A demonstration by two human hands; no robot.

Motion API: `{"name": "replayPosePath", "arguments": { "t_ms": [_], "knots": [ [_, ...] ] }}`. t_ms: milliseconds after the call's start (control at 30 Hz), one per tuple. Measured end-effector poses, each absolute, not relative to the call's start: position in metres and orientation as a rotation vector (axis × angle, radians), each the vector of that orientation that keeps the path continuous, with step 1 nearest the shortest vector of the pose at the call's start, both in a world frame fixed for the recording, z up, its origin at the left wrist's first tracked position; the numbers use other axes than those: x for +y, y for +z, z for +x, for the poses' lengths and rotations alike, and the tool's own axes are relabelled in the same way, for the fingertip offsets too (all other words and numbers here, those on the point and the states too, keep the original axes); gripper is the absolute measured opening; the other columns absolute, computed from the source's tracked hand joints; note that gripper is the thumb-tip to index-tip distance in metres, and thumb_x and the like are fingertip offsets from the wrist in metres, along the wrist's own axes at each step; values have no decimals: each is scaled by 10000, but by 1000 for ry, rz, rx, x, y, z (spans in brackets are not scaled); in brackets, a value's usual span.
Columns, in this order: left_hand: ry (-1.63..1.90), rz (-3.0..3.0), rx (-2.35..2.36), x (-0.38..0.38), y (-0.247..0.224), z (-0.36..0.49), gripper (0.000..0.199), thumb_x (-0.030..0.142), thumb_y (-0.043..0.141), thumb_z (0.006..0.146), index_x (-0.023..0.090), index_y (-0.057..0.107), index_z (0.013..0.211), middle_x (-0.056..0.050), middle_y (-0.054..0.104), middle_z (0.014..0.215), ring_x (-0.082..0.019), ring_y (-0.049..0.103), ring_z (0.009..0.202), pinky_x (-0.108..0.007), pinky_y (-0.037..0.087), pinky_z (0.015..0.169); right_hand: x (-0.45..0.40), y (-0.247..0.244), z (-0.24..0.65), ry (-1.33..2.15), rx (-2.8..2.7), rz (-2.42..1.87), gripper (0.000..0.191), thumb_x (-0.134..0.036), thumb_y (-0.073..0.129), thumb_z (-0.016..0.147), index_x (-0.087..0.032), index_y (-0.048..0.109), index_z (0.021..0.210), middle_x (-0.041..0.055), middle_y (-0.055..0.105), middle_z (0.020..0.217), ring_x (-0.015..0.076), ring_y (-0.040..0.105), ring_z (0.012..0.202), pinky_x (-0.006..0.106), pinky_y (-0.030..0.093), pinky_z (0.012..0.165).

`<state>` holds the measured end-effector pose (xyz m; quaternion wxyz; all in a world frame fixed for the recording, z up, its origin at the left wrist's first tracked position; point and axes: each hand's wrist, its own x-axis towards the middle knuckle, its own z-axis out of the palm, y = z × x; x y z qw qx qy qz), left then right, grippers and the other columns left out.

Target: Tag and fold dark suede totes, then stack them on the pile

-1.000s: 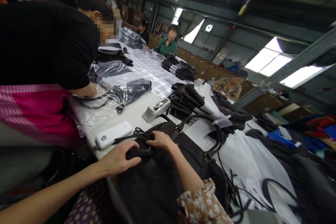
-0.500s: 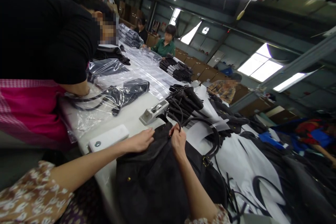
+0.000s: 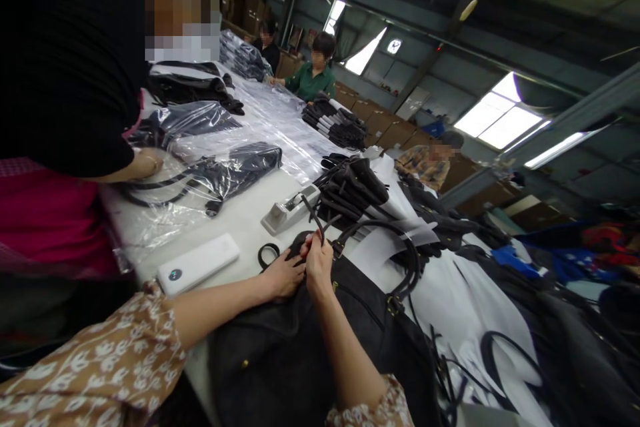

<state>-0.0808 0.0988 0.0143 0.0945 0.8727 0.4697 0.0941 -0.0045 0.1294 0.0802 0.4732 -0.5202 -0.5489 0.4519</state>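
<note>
1. I am watching the bag [image 3: 270, 360] lying at the near edge of the table [image 3: 250, 217], directly under both forearms.
2. Right hand [image 3: 320, 263]: closing in a pinch on a thin strap [image 3: 314, 212], its end poking up past the fingers.
3. Left hand [image 3: 283, 277]: resting on the bag's top edge, right beside the other hand. Its fingertips are bending over dark material; I cannot tell whether they are gripping it.
4. State of work: the handle [image 3: 415, 250] is already sitting on the bag at its brass buckle [image 3: 395, 305]. The strap end is standing free, unfastened. I cannot make out the joint under the fingers.
5. Bag: dark, matt, softly creasing, leather-like; one small gold stud [image 3: 245, 364] is showing. The handle is curving in a smooth, round arc.
6. A narrow black loop [image 3: 269, 253] is curling beside the left hand.
7. Nearby: smooth white device [image 3: 200, 265], boxy pale dispenser [image 3: 285, 213], stacked dark bags [image 3: 355, 183], limp white sheets [image 3: 460, 293].
8. Across the table, a co-worker's hand [image 3: 147, 163] is touching glossy, crinkled plastic [image 3: 250, 163].
</note>
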Motion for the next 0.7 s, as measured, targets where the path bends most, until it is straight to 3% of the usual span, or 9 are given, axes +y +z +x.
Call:
{"name": "replayPosePath", "arguments": {
  "t_ms": [100,233,300,367,500,600,633,700],
  "knots": [
    [251,2628,1331,97,15,-86,451,278,502,845,230,519,1293,-71,436,1433,-290,385,1298,-525,292,1063,134,76,14,1091,-1228,-1322,440,-630,476,756,-198,486,676,-55,469,472,96,418,429,223,343,450],
    [441,2483,1323,76,42,-101,621,328,429,883,198,242,1461,-123,218,1539,-299,305,1362,-567,236,1088,144,65,71,916,-1070,-1577,499,-682,495,712,-188,537,661,-5,555,515,130,504,479,250,409,485],
    [490,2263,1313,52,55,-114,577,377,369,916,194,268,1455,-120,323,1498,-271,349,1344,-523,245,1104,143,60,101,988,-985,-1711,496,-672,500,728,-183,567,681,13,570,524,150,523,468,277,443,485],
    [528,2007,1215,22,63,-131,488,434,286,947,232,449,1361,-65,502,1384,-221,465,1262,-433,311,1093,133,61,124,1201,-920,-1778,498,-671,492,754,-183,584,711,30,592,549,155,545,466,299,493,518],
    [787,1456,1167,-38,64,-170,596,533,169,955,228,634,1171,-24,654,1190,-169,593,1096,-305,418,1009,101,93,141,1567,-1281,-2084,668,-781,378,753,-165,614,651,123,639,597,178,578,481,309,489,493],
    [908,1249,1272,-73,55,-188,559,561,262,938,214,649,1144,-32,661,1173,-185,577,1120,-298,412,1015,81,132,132,1302,-2067,-2141,633,-760,475,720,-165,622,560,125,622,547,217,581,499,332,467,502],
    [926,1230,1310,-82,51,-190,527,560,307,930,223,640,1159,-30,648,1197,-188,561,1143,-297,404,1023,77,144,126,1159,-2297,-1973,565,-710,543,713,-166,660,617,118,649,601,236,608,565,344,486,562],
    [944,1259,1363,-99,46,-188,490,561,407,899,247,595,1225,-27,605,1265,-196,526,1187,-303,384,1044,71,166,109,973,-2601,-1511,448,-581,668,686,-194,717,906,113,705,885,278,646,828,373,501,766]
  ]
}}
